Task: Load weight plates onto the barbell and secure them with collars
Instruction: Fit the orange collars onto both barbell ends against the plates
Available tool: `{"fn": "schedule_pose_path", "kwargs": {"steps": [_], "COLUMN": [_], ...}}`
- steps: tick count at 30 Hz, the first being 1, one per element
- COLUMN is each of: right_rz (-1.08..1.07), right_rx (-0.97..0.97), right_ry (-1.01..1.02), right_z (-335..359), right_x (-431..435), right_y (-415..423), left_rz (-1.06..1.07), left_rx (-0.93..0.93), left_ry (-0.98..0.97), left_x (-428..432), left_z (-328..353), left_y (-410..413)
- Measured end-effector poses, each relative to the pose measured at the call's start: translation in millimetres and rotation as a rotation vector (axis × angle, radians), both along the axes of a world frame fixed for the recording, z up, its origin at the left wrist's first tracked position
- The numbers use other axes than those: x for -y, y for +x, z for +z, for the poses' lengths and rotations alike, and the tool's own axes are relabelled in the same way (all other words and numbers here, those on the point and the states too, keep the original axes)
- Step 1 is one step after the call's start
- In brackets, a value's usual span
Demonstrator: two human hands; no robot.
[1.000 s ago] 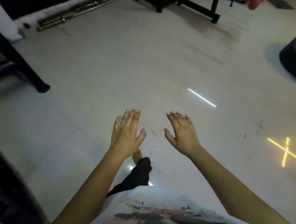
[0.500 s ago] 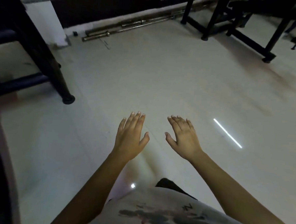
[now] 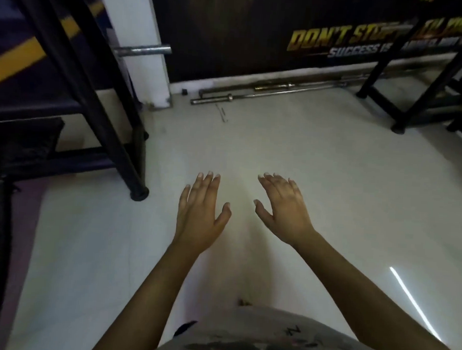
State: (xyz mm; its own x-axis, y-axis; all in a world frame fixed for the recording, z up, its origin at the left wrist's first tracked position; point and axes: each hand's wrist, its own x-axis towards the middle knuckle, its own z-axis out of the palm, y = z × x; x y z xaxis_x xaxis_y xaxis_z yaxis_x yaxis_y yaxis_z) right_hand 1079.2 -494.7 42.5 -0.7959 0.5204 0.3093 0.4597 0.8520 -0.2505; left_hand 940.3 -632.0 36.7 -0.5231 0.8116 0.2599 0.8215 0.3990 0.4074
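The left hand [image 3: 199,216] and right hand [image 3: 284,212] hang over the pale smooth floor [image 3: 332,166], fingers straight, holding nothing. The shiny silver barbell end [image 3: 142,49] sticks out behind the black metal rack [image 3: 138,164], far from both hands.

floor [image 3: 318,179]: pale, smooth, glossy, mirrors a light strip. barbells [image 3: 269,93] along the wall: bare steel, dull sheen. bar end [image 3: 142,49] on the rack: brighter polished metal. rack frame [image 3: 138,156]: black painted metal tube, semi-matt. shirt [image 3: 283,338]: soft printed cloth. wall panel [image 3: 226,32]: dark wood-grain look.
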Motion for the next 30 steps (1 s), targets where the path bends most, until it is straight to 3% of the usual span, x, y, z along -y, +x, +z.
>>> {"fn": "schedule_pose_path", "kwargs": {"steps": [10, 21, 30], "right_rz": [0.253, 0.532, 0.761], "right_rx": [-0.163, -0.412, -0.554], "right_ry": [0.086, 0.099, 0.007], "right_z": [67.0, 161.7, 257.4], "right_x": [-148.0, -211.7, -202.2], "right_y": [-196.1, -449.2, -606.5], "left_rz": [0.303, 0.532, 0.661], "left_rx": [-0.152, -0.351, -0.286], "left_ry": [0.182, 0.391, 0.886], "left_x": [-118.1, -166.5, -149.6], "left_z": [57.3, 160.2, 280.3], "left_y": [-149.4, -365.7, -533.1]}}
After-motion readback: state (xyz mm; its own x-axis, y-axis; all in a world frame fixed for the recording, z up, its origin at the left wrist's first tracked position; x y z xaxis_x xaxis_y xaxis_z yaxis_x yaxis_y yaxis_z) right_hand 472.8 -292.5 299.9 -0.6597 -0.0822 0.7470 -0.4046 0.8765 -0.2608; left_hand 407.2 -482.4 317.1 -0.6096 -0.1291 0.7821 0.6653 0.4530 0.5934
